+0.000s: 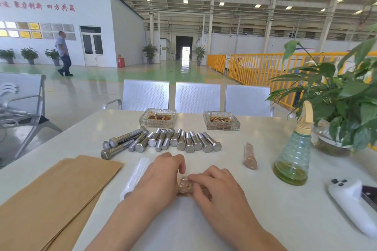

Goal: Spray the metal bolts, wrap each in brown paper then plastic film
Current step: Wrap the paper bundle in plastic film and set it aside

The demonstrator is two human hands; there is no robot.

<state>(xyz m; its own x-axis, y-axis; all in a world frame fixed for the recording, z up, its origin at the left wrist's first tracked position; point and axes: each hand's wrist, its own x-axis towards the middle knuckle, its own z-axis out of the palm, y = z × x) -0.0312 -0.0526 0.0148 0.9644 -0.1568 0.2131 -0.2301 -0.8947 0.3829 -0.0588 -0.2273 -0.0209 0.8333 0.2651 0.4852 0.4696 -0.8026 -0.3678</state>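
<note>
**Two hands working one film-wrapped bolt**

Two hands are meeting at the lower centre of the frame: the left hand (163, 177) and right hand (216, 189) are both pinching a brown-paper bolt bundle sheathed in clear plastic film (184, 186) on the white table (265, 220). Bare silver hex bolts (163, 140) are lying in a row above; a finished wrapped bolt (250, 156) is lying centre-right, beside the green spray bottle (293, 155). Brown paper sheets (51, 199) are filling the lower left.

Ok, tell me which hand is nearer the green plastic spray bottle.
Right. The right hand rests at the table's middle, pinching a film-wrapped bolt, with the green plastic spray bottle further to its right. The left hand lies on the bolt's far side, further away.
</note>
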